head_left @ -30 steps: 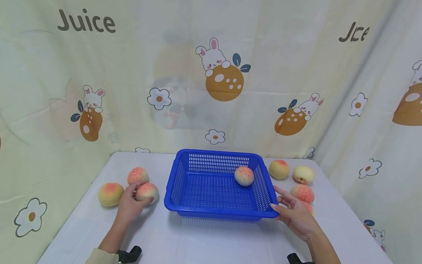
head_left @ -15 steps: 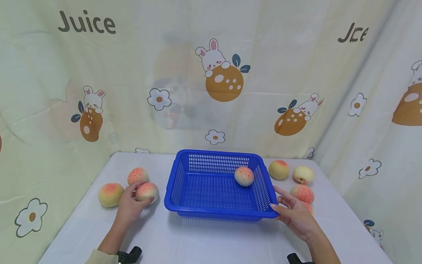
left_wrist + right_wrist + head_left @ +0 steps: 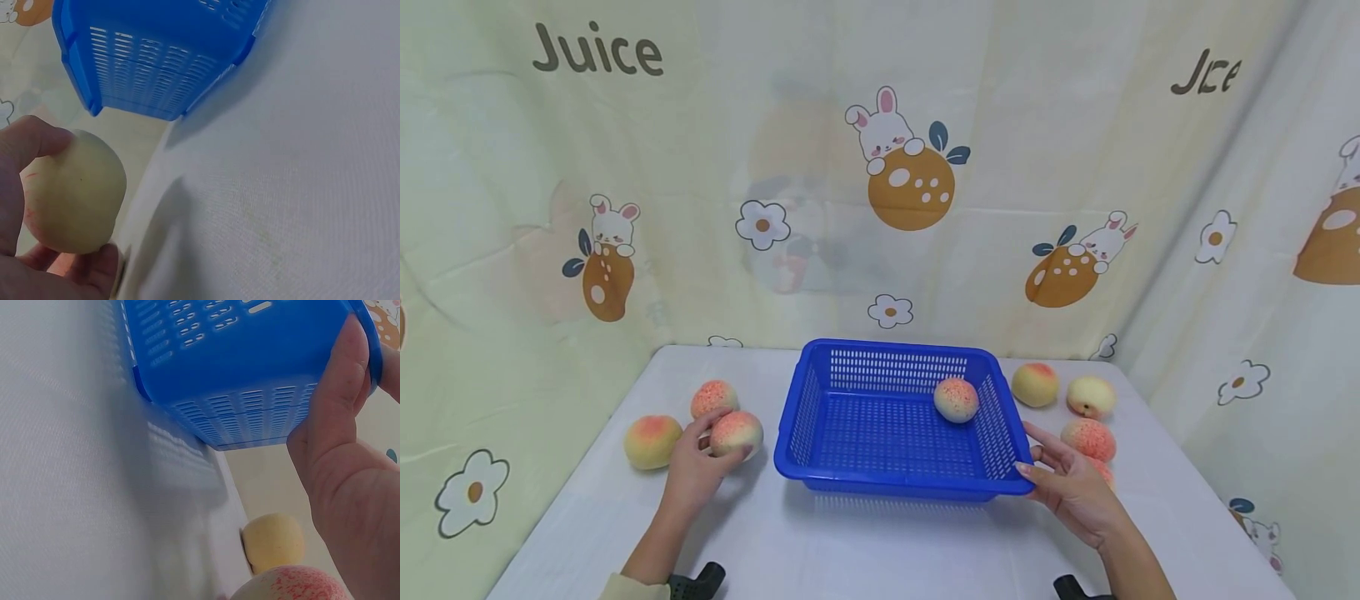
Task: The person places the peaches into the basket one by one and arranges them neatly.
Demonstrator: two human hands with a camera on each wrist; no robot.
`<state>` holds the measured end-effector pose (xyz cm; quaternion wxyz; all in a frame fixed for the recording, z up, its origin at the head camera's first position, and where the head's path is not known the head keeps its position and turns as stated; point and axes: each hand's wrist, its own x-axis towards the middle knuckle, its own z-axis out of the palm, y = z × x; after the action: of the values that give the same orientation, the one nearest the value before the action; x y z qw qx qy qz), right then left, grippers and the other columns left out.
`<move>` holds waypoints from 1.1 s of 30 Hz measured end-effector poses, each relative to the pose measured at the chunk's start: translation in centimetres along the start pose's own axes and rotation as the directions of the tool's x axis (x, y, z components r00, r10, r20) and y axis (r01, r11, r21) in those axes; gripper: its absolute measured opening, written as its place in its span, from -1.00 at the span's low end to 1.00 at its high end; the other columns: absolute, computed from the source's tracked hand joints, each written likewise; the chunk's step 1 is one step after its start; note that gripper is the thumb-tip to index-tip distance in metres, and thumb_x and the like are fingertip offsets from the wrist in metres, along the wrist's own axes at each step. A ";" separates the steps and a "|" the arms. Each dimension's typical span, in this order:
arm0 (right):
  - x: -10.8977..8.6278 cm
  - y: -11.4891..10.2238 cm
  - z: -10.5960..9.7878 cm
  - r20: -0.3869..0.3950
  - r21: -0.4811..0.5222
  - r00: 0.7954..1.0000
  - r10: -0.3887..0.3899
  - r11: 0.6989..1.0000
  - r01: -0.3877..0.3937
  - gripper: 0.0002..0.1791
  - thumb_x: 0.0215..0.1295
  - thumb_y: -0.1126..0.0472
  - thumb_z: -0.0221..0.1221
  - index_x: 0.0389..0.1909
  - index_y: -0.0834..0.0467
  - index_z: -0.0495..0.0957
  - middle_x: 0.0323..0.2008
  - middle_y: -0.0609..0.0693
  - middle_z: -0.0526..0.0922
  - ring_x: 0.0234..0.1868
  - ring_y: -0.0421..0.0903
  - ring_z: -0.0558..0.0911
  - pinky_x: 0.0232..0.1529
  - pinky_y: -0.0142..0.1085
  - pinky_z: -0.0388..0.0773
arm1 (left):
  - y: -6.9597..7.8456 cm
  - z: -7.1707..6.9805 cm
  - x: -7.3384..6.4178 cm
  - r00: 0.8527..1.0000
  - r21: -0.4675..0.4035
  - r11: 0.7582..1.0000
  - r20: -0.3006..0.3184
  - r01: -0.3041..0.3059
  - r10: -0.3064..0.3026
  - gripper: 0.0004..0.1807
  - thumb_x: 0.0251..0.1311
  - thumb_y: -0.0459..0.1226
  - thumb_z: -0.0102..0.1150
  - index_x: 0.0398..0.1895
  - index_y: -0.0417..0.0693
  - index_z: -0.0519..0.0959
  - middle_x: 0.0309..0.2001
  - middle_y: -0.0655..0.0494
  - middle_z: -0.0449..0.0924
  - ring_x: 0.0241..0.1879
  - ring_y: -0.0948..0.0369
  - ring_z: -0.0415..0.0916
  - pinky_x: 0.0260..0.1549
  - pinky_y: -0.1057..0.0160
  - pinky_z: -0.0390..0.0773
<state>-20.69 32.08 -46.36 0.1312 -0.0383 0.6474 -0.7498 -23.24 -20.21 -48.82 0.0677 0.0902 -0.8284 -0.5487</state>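
My left hand (image 3: 694,467) grips a pale peach with a red-speckled top (image 3: 737,434), thumb on one side and fingers on the other. In the left wrist view the held peach (image 3: 78,194) looks just off the white cloth, its shadow lying apart from it. Behind it is another speckled peach (image 3: 713,398), and a yellow-orange peach (image 3: 652,442) lies left of the hand. At the middle, a blue plastic basket (image 3: 895,483) holds one speckled peach (image 3: 956,400) near its right side. My right hand (image 3: 1075,492) pinches the basket's right rim near the front corner.
Right of the basket lie a yellow-red peach (image 3: 1035,385), a pale yellow peach (image 3: 1091,397) and a red-speckled peach (image 3: 1088,439). One more, partly hidden by the right hand, shows beneath them. A printed curtain (image 3: 820,275) hangs behind the white-covered table (image 3: 880,550).
The peach in my left hand has risen slightly and shifted a little to the right, along with the hand. The right hand and the basket have stayed in place.
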 end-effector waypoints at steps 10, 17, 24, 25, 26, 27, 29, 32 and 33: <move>0.1 -0.1 0.1 -0.015 0.002 1.000 0.014 1.000 -0.014 -0.11 0.46 0.36 0.17 0.64 0.18 -0.12 -0.15 -0.11 0.55 -0.12 -0.20 0.70 -0.02 -0.27 0.72 | 1.1 0.2 -0.5 0.999 -0.010 1.000 -0.046 -0.010 0.010 -0.22 0.17 -0.24 0.46 0.47 0.07 0.35 0.42 -0.10 0.31 0.26 -0.10 0.35 0.08 0.04 0.54; 0.1 -0.1 0.1 -0.012 -0.002 1.000 0.019 1.000 -0.019 -0.11 0.47 0.35 0.17 0.65 0.17 -0.12 -0.14 -0.10 0.54 -0.11 -0.19 0.71 -0.01 -0.26 0.72 | 2.4 -0.1 -0.9 0.999 -0.035 0.999 -0.049 -0.021 0.019 -0.21 0.18 -0.22 0.45 0.49 0.12 0.34 0.41 -0.04 0.34 0.25 -0.04 0.34 0.13 0.06 0.50; 0.0 -0.1 0.0 -0.007 0.004 1.000 0.017 1.000 -0.017 -0.11 0.48 0.36 0.15 0.65 0.18 -0.14 -0.13 -0.11 0.54 -0.10 -0.20 0.70 0.00 -0.26 0.72 | 3.6 -0.2 -1.1 0.997 -0.046 0.998 -0.058 -0.046 0.043 -0.23 0.19 -0.18 0.47 0.47 0.20 0.37 0.41 0.04 0.37 0.25 0.01 0.37 0.12 0.14 0.50; 0.0 -0.1 0.0 -0.006 0.005 1.000 0.016 1.000 -0.016 -0.11 0.48 0.36 0.15 0.65 0.18 -0.15 -0.13 -0.11 0.54 -0.10 -0.20 0.70 0.00 -0.26 0.72 | 3.7 -0.2 -1.0 0.997 -0.051 0.997 -0.060 -0.053 0.050 -0.23 0.18 -0.18 0.48 0.46 0.20 0.38 0.42 0.05 0.37 0.25 0.01 0.37 0.14 0.13 0.50; 0.0 -0.1 0.0 -0.005 0.006 1.000 0.016 1.000 -0.016 -0.11 0.47 0.36 0.15 0.65 0.18 -0.15 -0.13 -0.10 0.54 -0.10 -0.20 0.70 0.00 -0.26 0.72 | 3.9 -0.2 -1.0 0.996 -0.051 0.997 -0.063 -0.060 0.057 -0.24 0.18 -0.18 0.48 0.46 0.21 0.39 0.42 0.06 0.37 0.25 0.01 0.38 0.14 0.12 0.51; 0.0 -0.1 0.0 -0.005 0.008 1.000 0.017 1.000 -0.017 -0.11 0.47 0.36 0.15 0.65 0.18 -0.15 -0.13 -0.10 0.54 -0.11 -0.20 0.70 0.00 -0.26 0.72 | 4.0 -0.1 -1.0 0.996 -0.050 0.997 -0.067 -0.066 0.063 -0.24 0.18 -0.18 0.48 0.45 0.21 0.39 0.42 0.08 0.37 0.24 0.02 0.38 0.13 0.14 0.51; 0.0 -0.1 0.1 -0.009 0.009 1.000 0.021 1.000 -0.020 -0.10 0.47 0.36 0.16 0.65 0.17 -0.15 -0.13 -0.10 0.55 -0.11 -0.19 0.70 0.00 -0.26 0.72 | 4.4 -0.1 -1.0 0.994 -0.047 0.996 -0.072 -0.081 0.078 -0.25 0.17 -0.18 0.49 0.45 0.21 0.41 0.41 0.09 0.39 0.23 0.03 0.40 0.10 0.17 0.53; 0.1 -0.2 0.1 -0.018 0.009 0.999 0.029 1.000 -0.029 -0.10 0.46 0.35 0.17 0.65 0.16 -0.13 -0.14 -0.09 0.55 -0.11 -0.19 0.70 0.01 -0.25 0.72 | 5.2 -0.1 -0.9 0.992 -0.037 0.994 -0.075 -0.105 0.102 -0.26 0.18 -0.19 0.48 0.44 0.21 0.42 0.41 0.09 0.40 0.22 0.04 0.41 0.07 0.20 0.53; 0.1 -0.2 0.2 -0.023 0.008 0.999 0.033 0.999 -0.033 -0.10 0.46 0.35 0.18 0.65 0.16 -0.12 -0.14 -0.10 0.55 -0.12 -0.19 0.70 0.01 -0.25 0.72 | 5.5 -0.1 -0.9 0.991 -0.034 0.993 -0.075 -0.111 0.109 -0.26 0.18 -0.19 0.48 0.44 0.21 0.42 0.41 0.09 0.40 0.22 0.04 0.41 0.07 0.19 0.55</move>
<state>-20.78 31.92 -46.19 0.1360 -0.0183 0.6464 -0.7505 -22.78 -17.96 -43.74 0.1296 0.0629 -0.8184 -0.5563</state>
